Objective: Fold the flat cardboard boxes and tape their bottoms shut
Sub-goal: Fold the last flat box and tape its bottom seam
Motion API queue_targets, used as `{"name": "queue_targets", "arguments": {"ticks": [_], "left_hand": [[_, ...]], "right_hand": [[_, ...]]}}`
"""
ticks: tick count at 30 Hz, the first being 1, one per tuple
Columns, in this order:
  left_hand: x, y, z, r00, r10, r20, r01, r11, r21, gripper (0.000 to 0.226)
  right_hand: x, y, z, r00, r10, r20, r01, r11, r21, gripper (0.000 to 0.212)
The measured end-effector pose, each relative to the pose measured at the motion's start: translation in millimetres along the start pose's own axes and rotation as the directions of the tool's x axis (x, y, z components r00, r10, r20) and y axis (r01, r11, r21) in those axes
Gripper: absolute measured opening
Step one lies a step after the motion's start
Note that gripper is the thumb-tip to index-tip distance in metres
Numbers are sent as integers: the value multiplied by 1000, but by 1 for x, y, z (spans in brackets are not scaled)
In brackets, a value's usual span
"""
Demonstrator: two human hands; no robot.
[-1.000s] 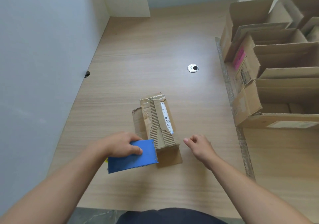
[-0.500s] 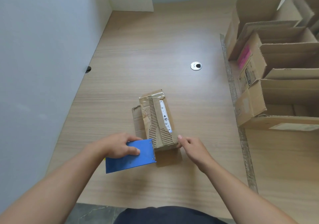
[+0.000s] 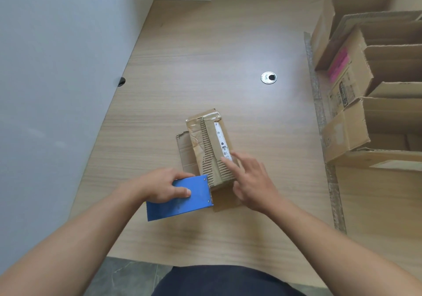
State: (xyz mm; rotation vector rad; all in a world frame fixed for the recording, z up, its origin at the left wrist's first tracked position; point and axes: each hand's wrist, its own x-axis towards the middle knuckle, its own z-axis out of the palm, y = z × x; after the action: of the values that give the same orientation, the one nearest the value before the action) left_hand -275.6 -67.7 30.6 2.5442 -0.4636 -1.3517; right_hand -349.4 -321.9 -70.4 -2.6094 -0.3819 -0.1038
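**Left hand on the dispenser, right hand on the box**

My left hand (image 3: 163, 187) is gripping the blue tape dispenser (image 3: 182, 201), with the thumb lying across its flat blue face and the fingers curling over its upper edge. Only that face is showing, with small screws along its right edge. That edge is sitting against the near end of the small cardboard box (image 3: 209, 145).

My right hand (image 3: 252, 181) is resting loose and spread, grasping nothing. Its straight fingertips (image 3: 228, 162) are touching the top of the box at its lower end, just beside a white label strip (image 3: 220, 139).

The box is lying on the tabletop (image 3: 228, 44) in the middle of the frame, its long side running up the picture and leaning slightly left. A band of bare corrugation is running down its top, with wrinkled brown tape beside it. One flap is lying flat on the tabletop to its left, and another is spreading out below it, under my right palm.

Further out, a round metal grommet (image 3: 268, 77) is sitting in the tabletop to the upper right of the box. Several open cardboard boxes (image 3: 376, 117) are crowding the right edge of the frame, one carrying a pink label (image 3: 338, 64). A pale wall (image 3: 57, 78) is filling the left side, with a dark hole (image 3: 121, 81) where it meets the tabletop.
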Motion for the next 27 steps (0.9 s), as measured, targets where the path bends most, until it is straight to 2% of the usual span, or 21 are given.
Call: {"name": "queue_targets", "arguments": {"ticks": [1, 3, 4, 6, 9, 11, 16, 21, 27], "left_hand": [[0, -1, 2, 1000, 9, -15, -9, 1000, 5, 42], [0, -3, 6, 999, 22, -46, -22, 1000, 7, 44], [0, -4, 7, 998, 27, -58, -26, 1000, 6, 45], [0, -9, 8, 996, 52, -76, -53, 999, 1, 46], [-7, -22, 7, 991, 103, -88, -108, 993, -49, 47], [-17, -39, 6, 993, 70, -96, -74, 996, -43, 50], [-30, -75, 5, 985, -55, -166, 59, 998, 19, 47], [9, -46, 25, 913, -80, -399, 165, 969, 183, 56], [38, -8, 40, 828, -87, -553, 276, 923, 267, 53]], "right_hand": [[7, -1, 0, 992, -79, 100, 83, 996, -29, 78], [19, 0, 5, 945, -144, 293, 168, 984, -57, 70], [23, 1, 7, 935, -152, 319, 186, 980, -76, 64], [25, 1, 7, 949, -191, 251, 226, 967, -119, 56], [25, 3, 11, 960, -269, 75, 278, 945, -171, 49], [25, 4, 15, 959, -284, 26, 284, 941, -186, 48], [24, 4, 22, 954, -300, 10, 294, 927, -233, 47], [24, -2, 21, 966, -260, 0, 255, 949, -185, 48], [22, -7, 19, 981, -190, -34, 182, 971, -157, 41]]}}
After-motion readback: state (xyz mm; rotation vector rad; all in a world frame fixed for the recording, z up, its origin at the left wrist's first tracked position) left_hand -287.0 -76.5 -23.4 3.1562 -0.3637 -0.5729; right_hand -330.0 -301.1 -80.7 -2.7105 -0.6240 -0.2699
